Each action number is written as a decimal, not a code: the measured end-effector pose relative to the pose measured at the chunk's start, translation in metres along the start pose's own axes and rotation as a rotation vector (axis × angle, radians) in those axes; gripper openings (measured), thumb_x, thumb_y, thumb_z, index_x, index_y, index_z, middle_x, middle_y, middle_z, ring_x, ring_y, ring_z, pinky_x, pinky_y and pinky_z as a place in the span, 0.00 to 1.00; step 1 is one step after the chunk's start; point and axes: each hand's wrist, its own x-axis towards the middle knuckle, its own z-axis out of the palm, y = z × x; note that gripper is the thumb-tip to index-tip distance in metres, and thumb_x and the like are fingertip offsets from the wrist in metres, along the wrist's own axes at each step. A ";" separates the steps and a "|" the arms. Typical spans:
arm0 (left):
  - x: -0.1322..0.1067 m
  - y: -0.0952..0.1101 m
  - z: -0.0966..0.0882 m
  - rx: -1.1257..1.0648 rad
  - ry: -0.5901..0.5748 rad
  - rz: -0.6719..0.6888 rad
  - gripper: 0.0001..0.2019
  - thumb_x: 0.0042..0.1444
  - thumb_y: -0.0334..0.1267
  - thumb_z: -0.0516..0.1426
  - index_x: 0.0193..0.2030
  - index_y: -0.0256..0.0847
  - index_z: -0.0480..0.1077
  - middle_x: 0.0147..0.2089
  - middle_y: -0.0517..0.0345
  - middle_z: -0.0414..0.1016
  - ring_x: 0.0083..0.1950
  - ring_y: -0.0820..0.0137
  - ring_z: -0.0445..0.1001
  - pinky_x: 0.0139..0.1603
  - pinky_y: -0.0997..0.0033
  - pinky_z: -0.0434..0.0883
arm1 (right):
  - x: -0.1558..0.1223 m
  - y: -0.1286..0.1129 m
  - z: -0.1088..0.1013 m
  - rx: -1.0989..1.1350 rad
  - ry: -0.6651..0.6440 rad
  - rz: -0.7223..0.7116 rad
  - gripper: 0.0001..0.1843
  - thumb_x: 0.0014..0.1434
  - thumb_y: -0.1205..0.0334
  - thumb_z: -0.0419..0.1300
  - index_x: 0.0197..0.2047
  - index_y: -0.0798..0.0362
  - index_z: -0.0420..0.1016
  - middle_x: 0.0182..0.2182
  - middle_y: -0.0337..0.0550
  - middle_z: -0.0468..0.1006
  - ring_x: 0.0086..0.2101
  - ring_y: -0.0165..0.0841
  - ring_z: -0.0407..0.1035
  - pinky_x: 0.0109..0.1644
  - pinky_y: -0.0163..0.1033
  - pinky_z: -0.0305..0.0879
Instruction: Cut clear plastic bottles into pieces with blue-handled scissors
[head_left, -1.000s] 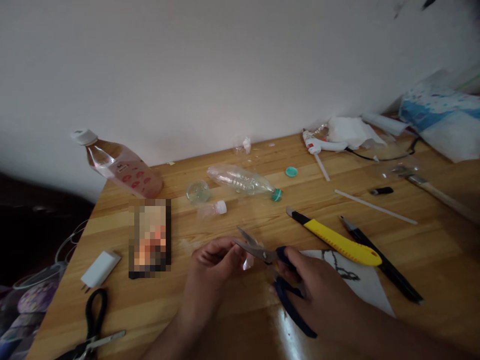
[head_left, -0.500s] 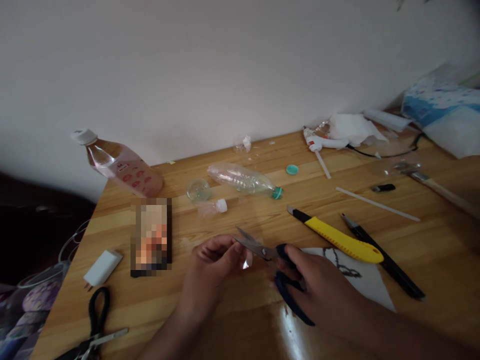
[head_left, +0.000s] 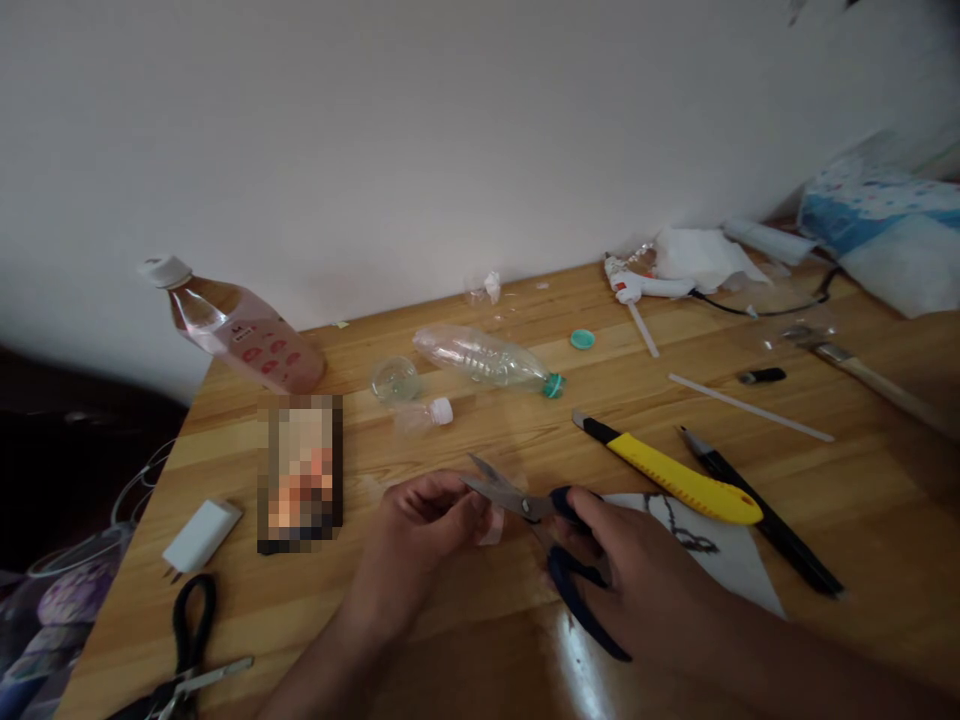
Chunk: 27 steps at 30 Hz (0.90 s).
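My right hand [head_left: 637, 575] grips blue-handled scissors [head_left: 525, 505], blades parted and pointing left. My left hand [head_left: 420, 525] is closed in a pinch on a small clear plastic piece [head_left: 491, 525] held at the blades. Both hands hover just above the wooden table [head_left: 480, 620], near its front. A white sheet with black drawing [head_left: 720, 560] lies under my right wrist.
A yellow utility knife [head_left: 671, 482] and a black pen [head_left: 765, 525] lie right of my hands. Behind are a clear bottle [head_left: 484, 360], a small bottle [head_left: 424, 415], a pink bottle [head_left: 240, 335], a glue gun [head_left: 645, 287]. A phone [head_left: 300, 470], charger [head_left: 201, 535] and black scissors [head_left: 187, 650] lie left.
The hands stay almost in place; the scissors' blades have shifted slightly around the plastic piece. The view has drifted a little.
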 end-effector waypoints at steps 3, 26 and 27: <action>0.001 0.000 -0.002 0.008 -0.024 -0.006 0.09 0.59 0.39 0.63 0.29 0.40 0.79 0.26 0.60 0.74 0.28 0.75 0.65 0.32 0.75 0.61 | 0.000 0.000 0.000 -0.009 0.004 0.008 0.09 0.60 0.55 0.57 0.37 0.48 0.61 0.33 0.45 0.78 0.35 0.41 0.75 0.35 0.43 0.67; 0.002 0.008 -0.008 0.103 -0.129 -0.011 0.09 0.59 0.42 0.62 0.31 0.41 0.79 0.27 0.58 0.73 0.28 0.73 0.65 0.32 0.71 0.61 | 0.000 0.003 0.001 -0.035 -0.002 -0.010 0.07 0.60 0.57 0.57 0.37 0.48 0.63 0.31 0.44 0.78 0.33 0.40 0.75 0.32 0.42 0.66; 0.001 0.009 -0.008 0.098 -0.131 -0.010 0.09 0.60 0.41 0.62 0.31 0.41 0.79 0.27 0.59 0.73 0.28 0.73 0.64 0.32 0.72 0.61 | -0.001 0.003 0.001 -0.031 -0.004 -0.011 0.07 0.60 0.57 0.57 0.37 0.48 0.63 0.32 0.44 0.78 0.33 0.40 0.75 0.33 0.42 0.66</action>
